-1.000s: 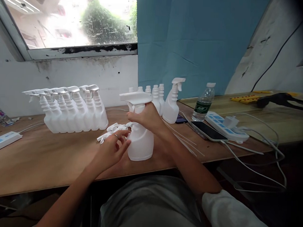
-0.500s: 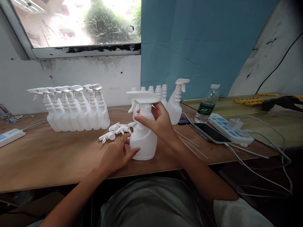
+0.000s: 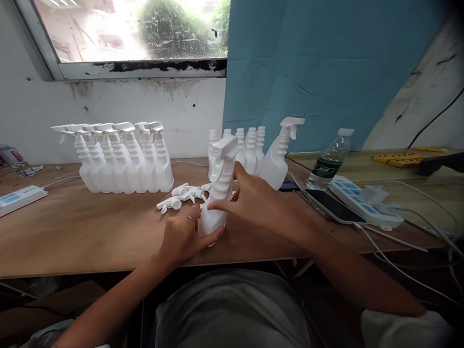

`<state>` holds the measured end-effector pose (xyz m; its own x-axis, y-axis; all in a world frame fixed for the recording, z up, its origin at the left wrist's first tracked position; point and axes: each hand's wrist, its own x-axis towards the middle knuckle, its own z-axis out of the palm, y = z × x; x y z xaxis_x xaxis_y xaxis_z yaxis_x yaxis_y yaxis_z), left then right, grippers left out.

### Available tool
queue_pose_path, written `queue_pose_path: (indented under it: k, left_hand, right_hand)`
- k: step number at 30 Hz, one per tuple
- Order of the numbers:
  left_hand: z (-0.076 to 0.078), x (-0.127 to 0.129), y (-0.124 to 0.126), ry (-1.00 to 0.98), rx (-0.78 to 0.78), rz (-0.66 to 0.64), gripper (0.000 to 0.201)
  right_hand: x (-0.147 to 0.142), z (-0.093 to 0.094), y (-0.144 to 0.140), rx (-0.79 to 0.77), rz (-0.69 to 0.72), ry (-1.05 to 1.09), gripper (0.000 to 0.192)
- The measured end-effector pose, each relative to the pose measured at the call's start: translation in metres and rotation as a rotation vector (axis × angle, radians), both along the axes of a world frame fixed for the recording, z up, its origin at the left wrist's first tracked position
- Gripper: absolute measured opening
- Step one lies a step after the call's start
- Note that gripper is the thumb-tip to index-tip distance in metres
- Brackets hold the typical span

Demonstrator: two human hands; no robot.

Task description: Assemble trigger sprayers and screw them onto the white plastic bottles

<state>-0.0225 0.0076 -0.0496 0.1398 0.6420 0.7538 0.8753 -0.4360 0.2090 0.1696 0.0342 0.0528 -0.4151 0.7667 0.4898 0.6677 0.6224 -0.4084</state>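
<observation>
A white spray bottle [image 3: 219, 186] with its trigger head fitted stands near the table's front edge, the nozzle facing me. My left hand [image 3: 182, 233] grips its base, thumb across the front. Higher up, my right hand [image 3: 250, 197] is closed round the bottle's body from the right; some of its fingers are hidden behind. Loose white trigger heads [image 3: 183, 195] lie in a small pile just behind my left hand. Past the held bottle stand several bottles without heads [image 3: 251, 144], and beside them leans one spray bottle with a head [image 3: 277, 158].
A row of headed spray bottles [image 3: 129, 160] stands at the back left by the wall. On the right are a water bottle [image 3: 327, 164], a phone [image 3: 334, 206] and a power strip [image 3: 362, 201] with cables. Another power strip [image 3: 16, 202] lies far left.
The held spray bottle has turned so its nozzle swings from pointing left to facing me. My right hand has moved down from the neck to the body. The view has shifted slightly.
</observation>
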Motion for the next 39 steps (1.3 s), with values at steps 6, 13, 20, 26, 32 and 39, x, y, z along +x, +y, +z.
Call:
queue_pose_path:
  k: [6,13,20,26,32,39]
  left_hand:
    - [0.005,-0.002,0.0,-0.113,-0.114,-0.04,0.037]
    - [0.011,0.0,0.001,0.211,-0.401,-0.076,0.032]
    - [0.012,0.0,0.003,0.473,-0.521,-0.174,0.029]
    - [0.01,0.0,0.004,0.526,-0.515,-0.216,0.029]
    - [0.01,0.0,0.005,0.538,-0.512,-0.222,0.029]
    - [0.016,0.0,0.002,0.522,-0.545,-0.228,0.027]
  right_hand:
    - [-0.003,0.023,0.049,0.117,0.053,0.24,0.074]
    - [-0.061,0.027,0.155,0.18,0.13,0.338,0.077]
    - [-0.12,-0.006,0.208,-0.028,0.176,0.247,0.064]
    - [-0.138,-0.016,0.222,-0.132,0.259,0.233,0.046]
    - [-0.15,-0.02,0.223,-0.182,0.307,0.194,0.056]
    - [-0.143,-0.019,0.208,-0.175,0.292,0.122,0.079]
